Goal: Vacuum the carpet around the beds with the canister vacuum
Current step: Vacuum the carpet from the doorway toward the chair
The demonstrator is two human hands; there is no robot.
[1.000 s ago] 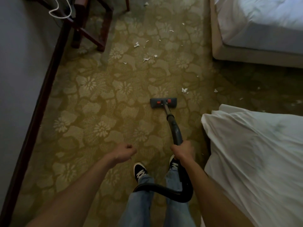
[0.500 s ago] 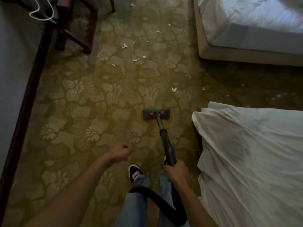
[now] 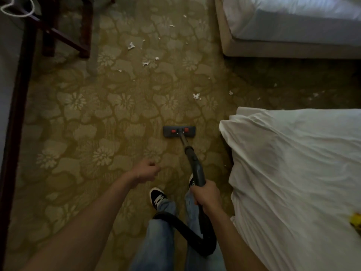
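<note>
My right hand [image 3: 205, 194] grips the dark vacuum wand [image 3: 194, 163] near its upper end. The wand slopes forward to the flat grey floor head [image 3: 179, 131] with two red buttons, which lies on the yellow-green flowered carpet [image 3: 101, 118]. The black hose [image 3: 181, 227] loops back between my legs. My left hand [image 3: 147, 171] hovers over the carpet with its fingers curled and nothing in it. White paper scraps [image 3: 196, 95] lie ahead of the floor head, and more scraps [image 3: 131, 45] lie farther off. The canister is out of view.
A bed with white sheets [image 3: 293, 182] stands close on my right. A second bed [image 3: 293, 30] is at the far right. Dark wooden chair legs [image 3: 84, 32] stand at the far left, with a dark baseboard [image 3: 17, 114] along the left wall and a white cord [image 3: 15, 8] at the top left.
The floor head has been drawn back toward me, away from the scraps near the bed corner. My right hand has pulled back with the wand. My left hand stays curled and holds nothing.
</note>
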